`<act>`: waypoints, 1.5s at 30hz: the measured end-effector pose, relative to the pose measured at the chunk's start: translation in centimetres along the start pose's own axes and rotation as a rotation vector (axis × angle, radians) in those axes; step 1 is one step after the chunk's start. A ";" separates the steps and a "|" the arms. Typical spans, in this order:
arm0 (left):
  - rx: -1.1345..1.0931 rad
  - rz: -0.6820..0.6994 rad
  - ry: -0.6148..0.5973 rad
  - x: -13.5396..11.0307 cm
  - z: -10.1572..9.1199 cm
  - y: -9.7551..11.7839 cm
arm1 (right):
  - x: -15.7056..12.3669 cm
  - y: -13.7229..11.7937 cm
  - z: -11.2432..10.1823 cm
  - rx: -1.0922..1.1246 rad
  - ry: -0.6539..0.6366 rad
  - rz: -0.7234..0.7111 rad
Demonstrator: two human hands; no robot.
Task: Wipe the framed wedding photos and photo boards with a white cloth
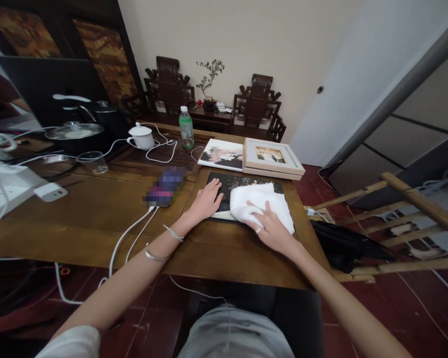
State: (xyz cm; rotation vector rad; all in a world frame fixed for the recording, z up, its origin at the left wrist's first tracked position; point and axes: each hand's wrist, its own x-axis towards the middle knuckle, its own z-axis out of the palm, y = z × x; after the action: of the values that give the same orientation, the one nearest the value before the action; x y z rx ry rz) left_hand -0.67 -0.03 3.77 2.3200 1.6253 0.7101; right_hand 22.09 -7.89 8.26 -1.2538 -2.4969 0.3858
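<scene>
A flat black panel [227,183] with a mottled surface lies near the right end of the wooden table. My left hand [206,200] rests on its left edge, open, fingers stretched forward. On the panel's right part is a folded white cloth [280,201], which covers much of it. My right hand [269,226], a ring on one finger, grips and presses the cloth from its near side. A pale strip shows at the panel's near edge, between the hands; I cannot tell what it is.
Behind the panel lie a photo print [220,155] and a framed picture [272,154]. A bottle [186,130], lidded cup [141,137] and plastic cup [93,163] stand further left. A phone [164,186] with white cables is left of my hand. A bamboo rack [414,199] stands at right.
</scene>
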 end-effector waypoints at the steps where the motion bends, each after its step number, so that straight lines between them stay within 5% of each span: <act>1: 0.001 0.000 0.002 0.0 0.0 0.0 | -0.8 -0.7 0.1 0.011 -0.019 -0.021; 6: -0.007 0.007 0.001 0.1 0.2 -0.3 | -1.1 -1.6 0.0 0.034 -0.058 -0.025; 19: -0.060 -0.001 0.010 0.2 0.3 -0.7 | 10.9 4.4 -1.5 -0.063 0.121 0.171; 24: -0.085 0.008 0.022 0.4 0.6 -1.1 | 9.4 3.4 -0.6 -0.060 0.094 0.121; 34: -0.011 -0.042 -0.025 0.2 0.1 -0.1 | -1.0 -2.3 -0.6 0.015 -0.099 -0.059; 38: 0.006 -0.049 -0.037 0.1 -0.2 0.1 | 0.7 -0.8 -1.3 0.052 -0.084 0.010; 45: -0.030 -0.035 -0.034 0.1 -0.2 -0.1 | 8.3 3.5 -1.0 -0.006 0.112 0.126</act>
State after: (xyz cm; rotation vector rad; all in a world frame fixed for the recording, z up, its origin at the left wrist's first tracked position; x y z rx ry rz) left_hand -0.80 0.05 3.97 2.2643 1.6251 0.6800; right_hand 20.32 0.91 9.16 -1.3993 -2.3352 0.3287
